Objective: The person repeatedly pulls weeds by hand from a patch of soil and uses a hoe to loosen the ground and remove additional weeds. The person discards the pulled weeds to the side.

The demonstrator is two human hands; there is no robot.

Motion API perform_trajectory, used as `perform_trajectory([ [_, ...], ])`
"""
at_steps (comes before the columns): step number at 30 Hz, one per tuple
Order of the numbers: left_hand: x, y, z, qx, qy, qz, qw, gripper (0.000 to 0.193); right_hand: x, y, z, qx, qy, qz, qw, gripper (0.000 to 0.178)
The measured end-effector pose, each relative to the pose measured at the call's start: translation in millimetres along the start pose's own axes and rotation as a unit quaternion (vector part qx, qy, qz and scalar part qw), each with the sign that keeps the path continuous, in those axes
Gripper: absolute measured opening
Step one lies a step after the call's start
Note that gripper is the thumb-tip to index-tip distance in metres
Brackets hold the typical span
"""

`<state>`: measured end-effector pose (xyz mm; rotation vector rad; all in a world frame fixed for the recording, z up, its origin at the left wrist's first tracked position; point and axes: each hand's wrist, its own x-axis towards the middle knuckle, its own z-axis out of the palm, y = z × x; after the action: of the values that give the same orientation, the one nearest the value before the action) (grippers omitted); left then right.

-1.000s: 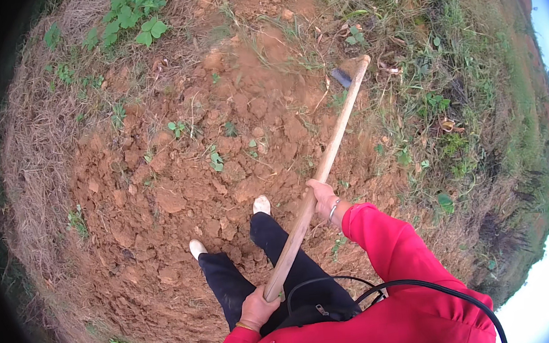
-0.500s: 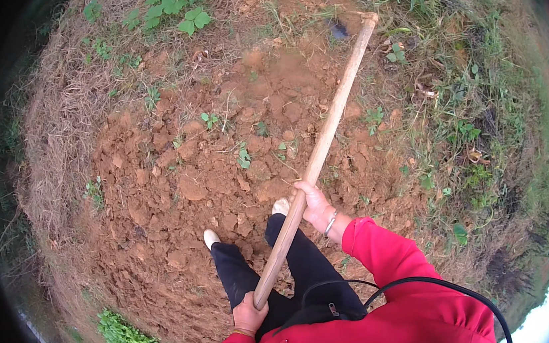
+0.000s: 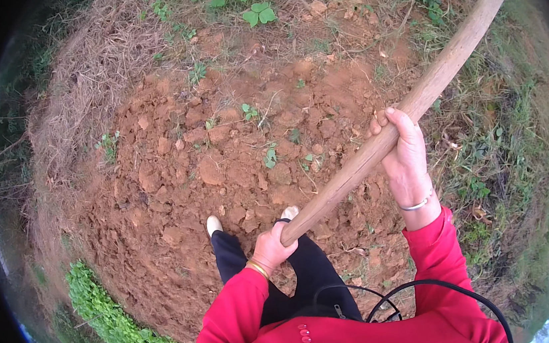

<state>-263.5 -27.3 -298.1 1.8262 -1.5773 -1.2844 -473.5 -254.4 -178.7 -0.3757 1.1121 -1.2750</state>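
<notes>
A long wooden hoe handle (image 3: pixel 355 175) slants up from my waist toward the upper right, where its far end runs to the rim of the picture; the hoe's head is out of sight. My left hand (image 3: pixel 273 246) is closed around the butt end, just above my legs. Farther up the shaft, my right hand (image 3: pixel 405 151) wraps round it with the thumb on top. Under the handle lies broken, cloddy reddish-brown soil (image 3: pixel 188 174).
Dry straw (image 3: pixel 88 84) covers the ground at the far left, and weedy grass (image 3: pixel 497 128) grows on the right. A leafy green row (image 3: pixel 120 325) stands at lower left. My light shoes (image 3: pixel 214 225) rest on the soil. A black cable (image 3: pixel 433 281) crosses my front.
The hoe has been raised, its far end swinging up and right out of view. Both hands have risen with it, and the right one has moved farther right.
</notes>
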Motion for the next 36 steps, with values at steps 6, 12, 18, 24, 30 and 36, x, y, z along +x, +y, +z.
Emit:
perform_trajectory([
  [6,54.0,19.3,-20.3,-0.089,0.031,-0.016,0.995,0.041,-9.8,8.3,70.7,-0.100,-0.053,-0.177,0.978,0.038],
  [12,138.7,59.6,-48.2,-0.110,0.054,-0.061,0.991,0.037,77.6,53.5,90.2,-0.147,-0.083,-0.139,0.976,0.025],
  [18,45.7,-85.7,-35.2,-0.048,0.040,-0.234,0.970,0.030,63.6,271.7,53.5,-0.179,0.008,0.133,0.975,0.026],
  [24,-63.0,-39.3,-12.3,-0.317,-0.110,-0.392,0.856,0.025,-8.0,332.4,-19.4,-0.285,0.026,0.372,0.883,0.028],
  [30,25.0,124.2,-109.8,-0.596,-0.187,-0.209,0.752,0.042,55.5,138.9,73.7,-0.171,-0.064,0.370,0.911,0.025],
  [36,49.9,109.4,-80.2,-0.686,-0.134,-0.313,0.643,0.025,67.6,168.2,43.9,-0.214,-0.075,0.357,0.906,0.022],
])
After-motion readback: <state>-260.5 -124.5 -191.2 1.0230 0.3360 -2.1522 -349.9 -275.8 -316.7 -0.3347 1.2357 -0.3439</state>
